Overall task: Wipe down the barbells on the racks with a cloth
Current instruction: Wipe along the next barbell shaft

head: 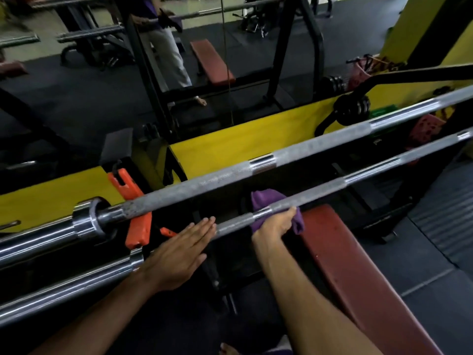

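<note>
The nearer barbell [320, 187] runs slantwise across the view, just above the red bench pad [358, 265]. The right hand [275, 225] grips a purple cloth [261, 201] wrapped around this bar, fingers curled over it. Left of the cloth, the left hand [179, 254] lies flat with straight fingers touching the bar's knurled shaft. The farther barbell [256, 165] lies just behind, on an orange rack hook [135, 208].

Single head-worn wide-angle view, looking forward and down, close over two racked barbells [294, 198], mirror beyond
</note>
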`<state>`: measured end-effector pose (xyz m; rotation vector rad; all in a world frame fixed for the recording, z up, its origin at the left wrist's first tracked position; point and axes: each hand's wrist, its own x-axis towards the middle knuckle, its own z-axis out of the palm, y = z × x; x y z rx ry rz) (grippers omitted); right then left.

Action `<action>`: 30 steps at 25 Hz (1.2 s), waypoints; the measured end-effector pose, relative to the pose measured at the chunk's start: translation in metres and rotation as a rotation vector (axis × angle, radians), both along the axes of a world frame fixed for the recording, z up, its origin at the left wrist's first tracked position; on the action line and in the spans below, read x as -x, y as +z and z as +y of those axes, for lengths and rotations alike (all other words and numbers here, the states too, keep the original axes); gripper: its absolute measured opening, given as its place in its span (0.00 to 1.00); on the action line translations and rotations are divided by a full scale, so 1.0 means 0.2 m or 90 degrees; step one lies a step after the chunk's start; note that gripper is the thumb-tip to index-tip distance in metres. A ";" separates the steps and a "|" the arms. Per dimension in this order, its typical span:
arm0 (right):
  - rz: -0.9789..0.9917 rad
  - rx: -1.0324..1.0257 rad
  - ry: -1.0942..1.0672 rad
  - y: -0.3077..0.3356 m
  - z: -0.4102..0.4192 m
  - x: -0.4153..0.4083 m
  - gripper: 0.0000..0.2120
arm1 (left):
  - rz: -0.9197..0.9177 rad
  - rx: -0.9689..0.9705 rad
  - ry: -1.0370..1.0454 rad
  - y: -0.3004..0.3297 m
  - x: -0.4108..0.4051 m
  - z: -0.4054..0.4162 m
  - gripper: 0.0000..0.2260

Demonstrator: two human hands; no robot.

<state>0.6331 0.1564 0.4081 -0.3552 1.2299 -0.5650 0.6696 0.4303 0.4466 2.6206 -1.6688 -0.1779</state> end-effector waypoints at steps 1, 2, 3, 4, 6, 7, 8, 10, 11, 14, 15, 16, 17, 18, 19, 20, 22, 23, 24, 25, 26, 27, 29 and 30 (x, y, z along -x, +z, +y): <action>-0.007 -0.001 -0.021 0.05 0.04 0.00 0.29 | -0.001 -0.002 -0.001 0.00 -0.01 0.00 0.31; -0.011 0.017 -0.037 0.18 0.11 0.02 0.26 | -0.003 -0.008 -0.006 0.00 -0.01 0.00 0.31; -0.093 0.023 -0.043 0.27 0.12 0.05 0.22 | -0.006 -0.013 -0.012 -0.01 -0.01 0.00 0.32; -0.058 0.031 -0.049 0.30 0.03 0.06 0.21 | -0.012 -0.014 -0.015 -0.01 -0.01 0.01 0.31; -0.044 0.063 -0.083 0.40 -0.16 0.09 0.22 | -0.010 -0.013 -0.019 -0.01 -0.01 0.01 0.31; 0.013 0.071 -0.081 0.43 -0.25 0.11 0.24 | -0.006 -0.011 -0.022 -0.01 -0.01 0.00 0.31; 0.009 0.069 -0.053 0.49 -0.31 0.14 0.25 | -0.006 -0.005 -0.023 -0.01 -0.01 0.00 0.31; 0.046 0.139 -0.006 0.67 -0.29 0.21 0.21 | -0.015 0.010 -0.016 -0.01 0.00 0.01 0.30; 0.065 0.171 0.002 0.69 -0.27 0.22 0.20 | -0.015 0.014 -0.014 -0.01 0.00 0.01 0.30; 0.129 0.146 -0.018 0.71 -0.22 0.20 0.18 | -0.005 0.018 -0.012 -0.02 0.00 0.01 0.30; 0.120 0.132 -0.021 0.68 -0.20 0.18 0.18 | -0.002 0.017 -0.011 -0.02 0.00 0.01 0.30; 0.103 0.127 -0.011 0.62 -0.17 0.15 0.20 | -0.003 0.017 -0.010 -0.02 0.00 0.01 0.30; 0.088 0.136 -0.022 0.54 -0.13 0.13 0.24 | -0.005 0.017 -0.008 -0.01 0.00 0.01 0.30; 0.086 0.130 -0.020 0.49 -0.06 0.11 0.27 | -0.006 0.017 -0.009 -0.01 0.00 0.01 0.30; 0.083 0.107 -0.004 0.42 0.00 0.09 0.29 | -0.007 0.021 -0.012 -0.01 0.00 0.01 0.30; 0.085 0.087 0.021 0.39 0.05 0.09 0.30 | -0.008 0.021 -0.015 -0.01 0.01 0.01 0.30; 0.090 0.087 0.027 0.36 0.05 0.07 0.31 | -0.007 0.013 -0.014 -0.02 0.00 0.01 0.31; 0.093 0.106 0.019 0.35 -0.02 0.08 0.31 | -0.009 0.010 -0.013 -0.02 0.00 0.01 0.31; 0.108 0.138 0.010 0.36 -0.12 0.09 0.31 | -0.017 0.010 -0.009 -0.02 0.00 0.02 0.31; 0.132 0.168 0.005 0.36 -0.25 0.10 0.31 | -0.025 0.009 -0.007 -0.02 0.00 0.01 0.32; 0.161 0.193 -0.010 0.36 -0.39 0.11 0.30 | -0.031 0.007 -0.006 -0.02 0.00 0.01 0.32; 0.180 0.218 -0.014 0.32 -0.55 0.12 0.28 | -0.034 0.007 -0.007 -0.03 0.00 0.01 0.32; 0.237 0.250 0.008 0.27 -0.77 0.13 0.25 | -0.037 0.011 -0.004 -0.04 0.01 0.01 0.32; 0.239 0.254 0.009 0.23 -0.80 0.13 0.24 | -0.036 0.012 -0.001 -0.03 0.01 0.01 0.32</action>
